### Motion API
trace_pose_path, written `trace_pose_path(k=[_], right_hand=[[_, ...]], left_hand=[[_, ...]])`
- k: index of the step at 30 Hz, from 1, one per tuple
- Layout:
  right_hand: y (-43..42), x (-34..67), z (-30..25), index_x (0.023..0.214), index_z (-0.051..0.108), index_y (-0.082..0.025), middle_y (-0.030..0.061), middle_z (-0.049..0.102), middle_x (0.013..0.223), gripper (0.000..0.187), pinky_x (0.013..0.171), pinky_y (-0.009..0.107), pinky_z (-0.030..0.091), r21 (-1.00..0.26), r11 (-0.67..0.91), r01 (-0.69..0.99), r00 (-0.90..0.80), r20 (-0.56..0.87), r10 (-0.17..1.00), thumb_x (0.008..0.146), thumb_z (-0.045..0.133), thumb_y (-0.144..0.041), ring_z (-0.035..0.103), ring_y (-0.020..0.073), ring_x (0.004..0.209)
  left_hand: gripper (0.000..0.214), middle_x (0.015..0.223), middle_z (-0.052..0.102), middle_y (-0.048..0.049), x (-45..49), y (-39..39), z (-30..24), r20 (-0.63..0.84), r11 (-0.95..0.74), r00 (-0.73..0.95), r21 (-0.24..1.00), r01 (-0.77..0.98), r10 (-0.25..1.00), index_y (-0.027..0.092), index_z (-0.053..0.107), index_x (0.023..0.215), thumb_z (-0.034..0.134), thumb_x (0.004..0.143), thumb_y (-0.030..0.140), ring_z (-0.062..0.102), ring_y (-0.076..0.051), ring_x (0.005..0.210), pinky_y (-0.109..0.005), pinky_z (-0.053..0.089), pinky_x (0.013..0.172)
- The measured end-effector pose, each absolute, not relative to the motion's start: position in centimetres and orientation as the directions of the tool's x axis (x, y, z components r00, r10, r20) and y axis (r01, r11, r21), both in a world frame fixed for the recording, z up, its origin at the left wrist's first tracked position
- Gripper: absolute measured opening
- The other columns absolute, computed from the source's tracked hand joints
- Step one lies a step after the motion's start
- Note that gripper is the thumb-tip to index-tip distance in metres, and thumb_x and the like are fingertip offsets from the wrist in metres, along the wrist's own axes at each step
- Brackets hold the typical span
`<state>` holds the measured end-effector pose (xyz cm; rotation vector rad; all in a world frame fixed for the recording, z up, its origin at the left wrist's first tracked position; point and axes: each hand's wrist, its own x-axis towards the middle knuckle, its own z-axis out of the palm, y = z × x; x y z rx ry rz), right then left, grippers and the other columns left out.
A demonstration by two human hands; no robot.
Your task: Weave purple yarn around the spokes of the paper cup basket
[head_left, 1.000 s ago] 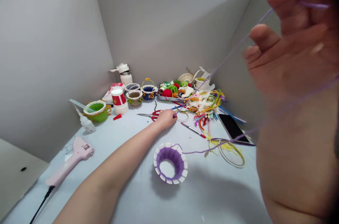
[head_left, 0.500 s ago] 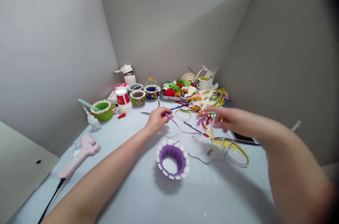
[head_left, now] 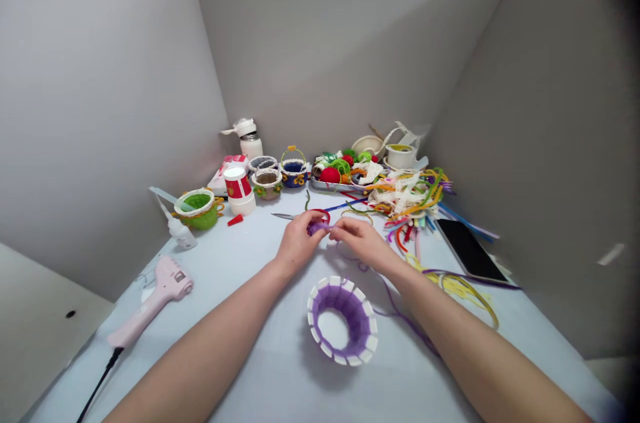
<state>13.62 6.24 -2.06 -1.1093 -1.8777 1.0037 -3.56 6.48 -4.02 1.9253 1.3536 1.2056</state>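
Observation:
My left hand is closed around a small bundle of purple yarn, just in front of scissors whose blades point left. Against it, my right hand pinches the purple yarn between thumb and fingertips. From there a loose strand trails over the table toward the right forearm. Nearer to me stands a round cup-shaped basket, woven purple inside, with white upright tabs around its rim. A strand of purple yarn meets the basket at its far edge.
At left lie a pink glue gun, a glue bottle and a green basket. Small finished baskets and a tray of yarn balls line the back. A phone and yellow cord are at right.
My right hand has moved left and down from the coloured strips to meet my left hand at the purple yarn. The view has shifted slightly; the phone is now uncovered.

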Motion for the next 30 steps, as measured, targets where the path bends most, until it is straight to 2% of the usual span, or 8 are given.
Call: trace_pose_path(k=[2, 5, 8, 10, 15, 19, 26, 30], right_hand=[[6.7, 14.1, -2.2, 0.073, 0.062, -0.019, 0.0003, 0.064, 0.074, 0.021, 0.07, 0.027, 0.045, -0.981, 0.18, 0.077, -0.291, 0.151, 0.945, 0.082, 0.059, -0.037, 0.058, 0.014, 0.072], [7.3, 14.7, -2.2, 0.071, 0.059, -0.019, -0.0001, 0.064, 0.072, 0.019, 0.064, 0.025, 0.047, -0.953, -0.064, -0.295, -0.214, 0.001, 0.977, 0.075, 0.068, -0.036, 0.058, 0.0116, 0.065], [7.7, 15.2, -2.3, 0.072, 0.057, -0.02, -0.0019, 0.061, 0.068, 0.021, 0.056, 0.023, 0.046, -0.888, -0.153, -0.433, -0.198, -0.072, 0.978, 0.072, 0.071, -0.035, 0.054, 0.0096, 0.056], [8.0, 15.5, -2.3, 0.072, 0.055, -0.02, -0.0026, 0.06, 0.067, 0.022, 0.054, 0.023, 0.045, -0.877, -0.153, -0.455, -0.189, -0.073, 0.979, 0.073, 0.07, -0.036, 0.054, 0.0094, 0.055], [8.6, 16.3, -1.6, 0.068, 0.053, -0.02, -0.0029, 0.057, 0.064, 0.02, 0.051, 0.022, 0.043, -0.817, -0.11, -0.566, -0.105, -0.061, 0.993, 0.074, 0.068, -0.031, 0.049, 0.0083, 0.052], [8.8, 17.9, 0.1, 0.065, 0.05, -0.019, -0.0039, 0.052, 0.06, 0.019, 0.049, 0.022, 0.041, -0.77, -0.015, -0.638, -0.001, -0.018, 1.0, 0.075, 0.065, -0.027, 0.043, 0.007, 0.048], [8.8, 22.5, 5.3, 0.058, 0.047, -0.02, -0.003, 0.044, 0.058, 0.018, 0.044, 0.022, 0.04, -0.655, 0.275, -0.704, 0.271, 0.111, 0.956, 0.073, 0.055, -0.015, 0.038, 0.0077, 0.045], [7.2, 26.6, 7.7, 0.055, 0.046, -0.022, -0.0016, 0.042, 0.056, 0.024, 0.041, 0.026, 0.039, -0.631, 0.492, -0.6, 0.438, 0.255, 0.862, 0.079, 0.046, -0.017, 0.037, 0.0101, 0.043]], left_hand=[[0.026, 0.098, 0.067, -0.0057, -3.5, 6.6, -4.1, 0.277, -0.301, 0.116, 0.889, 0.345, 0.954, 0.017, 0.064, 0.099, 0.066, 0.074, 0.024, 0.06, -0.016, 0.087, -0.027, 0.045, 0.081], [0.03, 0.083, 0.064, -0.003, -3.3, 6.5, -3.9, 0.031, -0.032, 0.236, 1.0, -0.002, 0.971, 0.015, 0.061, 0.099, 0.069, 0.073, 0.03, 0.057, -0.011, 0.072, -0.023, 0.045, 0.067], [0.031, 0.074, 0.056, 0.0005, -3.6, 6.1, -3.4, -0.197, 0.372, 0.479, 0.877, -0.304, 0.856, 0.017, 0.059, 0.102, 0.067, 0.077, 0.035, 0.052, -0.006, 0.06, -0.017, 0.042, 0.054], [0.027, 0.078, 0.056, -0.0015, -4.0, 6.1, -3.0, -0.236, 0.523, 0.584, 0.758, -0.389, 0.777, 0.016, 0.06, 0.1, 0.065, 0.08, 0.033, 0.054, -0.006, 0.062, -0.015, 0.043, 0.052], [0.007, 0.087, 0.058, -0.006, -5.2, 7.1, -2.9, -0.254, 0.544, 0.507, 0.607, -0.58, 0.824, 0.011, 0.06, 0.084, 0.058, 0.083, 0.017, 0.056, -0.006, 0.068, -0.01, 0.046, 0.052], [0.002, 0.084, 0.058, -0.0056, -6.1, 7.8, -3.0, -0.282, 0.503, 0.418, 0.543, -0.672, 0.863, 0.012, 0.058, 0.083, 0.056, 0.084, 0.013, 0.055, -0.006, 0.068, -0.009, 0.046, 0.051], [0.004, 0.082, 0.055, -0.005, -6.8, 8.0, -2.9, -0.246, 0.502, 0.439, 0.491, -0.712, 0.864, 0.011, 0.057, 0.085, 0.054, 0.085, 0.01, 0.052, -0.004, 0.065, -0.006, 0.043, 0.048], [0.007, 0.084, 0.054, -0.006, -7.0, 8.0, -2.9, -0.247, 0.517, 0.455, 0.465, -0.719, 0.855, 0.011, 0.057, 0.085, 0.051, 0.086, 0.008, 0.053, -0.005, 0.066, -0.007, 0.044, 0.048]])
